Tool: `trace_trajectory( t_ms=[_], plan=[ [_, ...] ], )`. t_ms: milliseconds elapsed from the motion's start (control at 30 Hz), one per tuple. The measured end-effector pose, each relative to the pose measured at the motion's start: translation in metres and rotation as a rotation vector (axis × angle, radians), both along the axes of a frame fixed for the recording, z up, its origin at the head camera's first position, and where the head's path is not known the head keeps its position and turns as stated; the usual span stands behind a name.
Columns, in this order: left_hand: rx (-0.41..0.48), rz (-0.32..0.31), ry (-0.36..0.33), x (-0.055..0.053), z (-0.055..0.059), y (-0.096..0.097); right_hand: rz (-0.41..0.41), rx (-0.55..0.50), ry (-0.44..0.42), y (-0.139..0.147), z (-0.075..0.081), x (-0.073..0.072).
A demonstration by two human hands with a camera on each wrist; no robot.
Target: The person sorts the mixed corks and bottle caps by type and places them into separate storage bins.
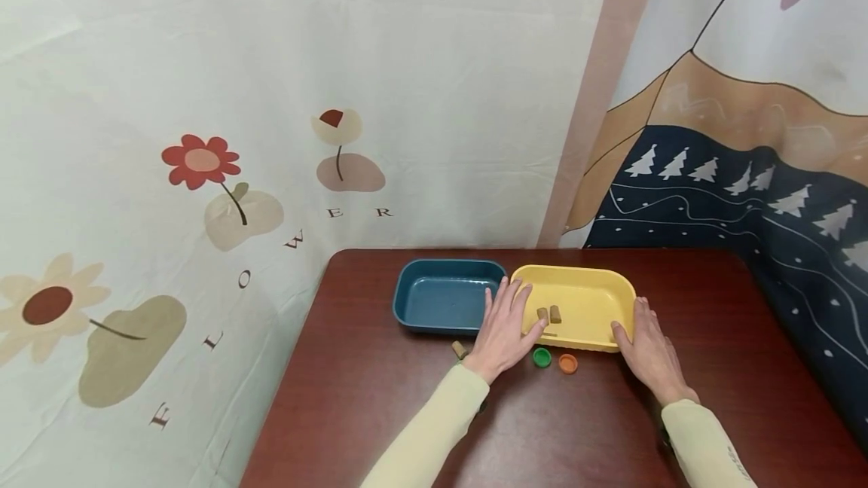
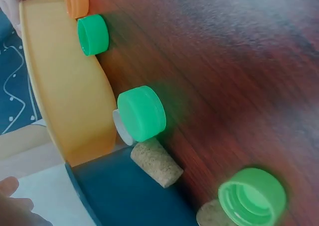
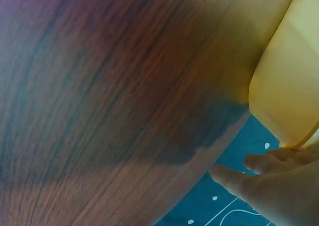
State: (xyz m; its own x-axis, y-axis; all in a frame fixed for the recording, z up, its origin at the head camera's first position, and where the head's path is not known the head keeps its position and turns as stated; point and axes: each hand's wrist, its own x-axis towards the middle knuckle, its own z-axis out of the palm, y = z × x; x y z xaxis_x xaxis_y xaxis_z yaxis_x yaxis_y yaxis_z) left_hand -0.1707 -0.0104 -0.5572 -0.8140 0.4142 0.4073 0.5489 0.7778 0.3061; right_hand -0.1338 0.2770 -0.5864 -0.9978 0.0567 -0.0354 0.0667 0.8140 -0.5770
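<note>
My left hand is spread over the left end of the yellow tray, its fingers straight and nothing held in them. The thumb reaches over the tray's front rim, close to two brown corks inside. At the tray's right end is my right hand, its thumb over the front corner and its straight fingers along the outer wall. In the right wrist view, its loosely extended fingers reach past the tray's rim. A green bottle cap and an orange bottle cap lie before the tray.
A blue tray stands left of the yellow one. Along its front lie a cork and green caps, with a pale cap behind one. The brown table meets a printed cloth at its back edge.
</note>
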Motion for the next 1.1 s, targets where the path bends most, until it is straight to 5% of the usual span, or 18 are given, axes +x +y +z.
trace_trajectory(
  t_ms=[567, 1100],
  plan=[
    [0.118, -0.011, -0.032, 0.020, 0.004, -0.078, 0.013, -0.007, -0.027, -0.001, 0.001, 0.000],
    [0.126, 0.039, 0.078, 0.050, -0.013, -0.128, 0.008, -0.012, -0.040, 0.001, 0.001, 0.001]
  ],
)
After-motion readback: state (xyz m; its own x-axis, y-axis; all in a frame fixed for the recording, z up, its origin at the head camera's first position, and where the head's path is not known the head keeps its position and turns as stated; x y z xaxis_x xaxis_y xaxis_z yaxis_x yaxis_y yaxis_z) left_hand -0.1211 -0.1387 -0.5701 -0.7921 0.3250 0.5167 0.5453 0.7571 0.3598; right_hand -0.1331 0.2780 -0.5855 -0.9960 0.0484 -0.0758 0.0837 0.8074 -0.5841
